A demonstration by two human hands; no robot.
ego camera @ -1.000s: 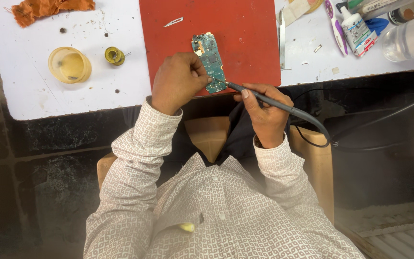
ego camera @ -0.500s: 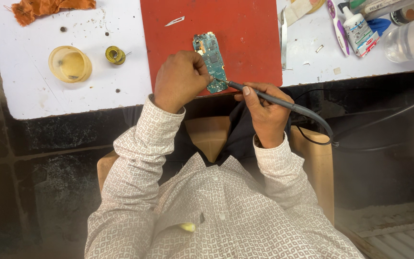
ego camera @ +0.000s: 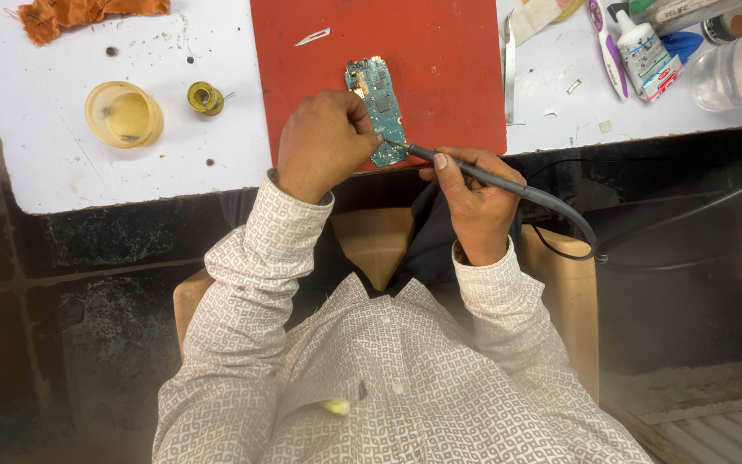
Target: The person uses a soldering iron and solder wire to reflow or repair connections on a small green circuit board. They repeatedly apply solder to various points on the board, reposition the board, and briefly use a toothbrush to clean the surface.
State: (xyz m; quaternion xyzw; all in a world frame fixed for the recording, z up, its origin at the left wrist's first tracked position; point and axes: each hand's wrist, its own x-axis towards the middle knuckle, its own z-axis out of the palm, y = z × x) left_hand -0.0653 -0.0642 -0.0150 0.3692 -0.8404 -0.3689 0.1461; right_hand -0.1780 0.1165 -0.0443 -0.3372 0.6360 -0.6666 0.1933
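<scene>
left hand [ego camera: 324, 144]: closed over the lower left edge of the circuit board [ego camera: 378, 107], fingers pressed on it, pinning it flat; same spot as half a second ago
right hand [ego camera: 474, 202]: fingers wrapped tight round the soldering iron [ego camera: 483, 178], pen grip; tip at the board's bottom right corner
board: lying on the red mat [ego camera: 440, 60], near the table [ego camera: 62, 172] front edge; long axis tilted slightly
change: almost none over the last second; iron tip holds at the same corner, hands barely shifted; reads as steady work on one joint, not a move between spots
cable: black lead [ego camera: 577, 236] runs off the iron to the right, below the table edge
nearby: yellow dish [ego camera: 122, 113] and solder spool [ego camera: 205, 97] left of mat; tweezers [ego camera: 508, 64] right of mat; white bottle [ego camera: 644, 50] further right; orange rag [ego camera: 79, 13] top left
</scene>
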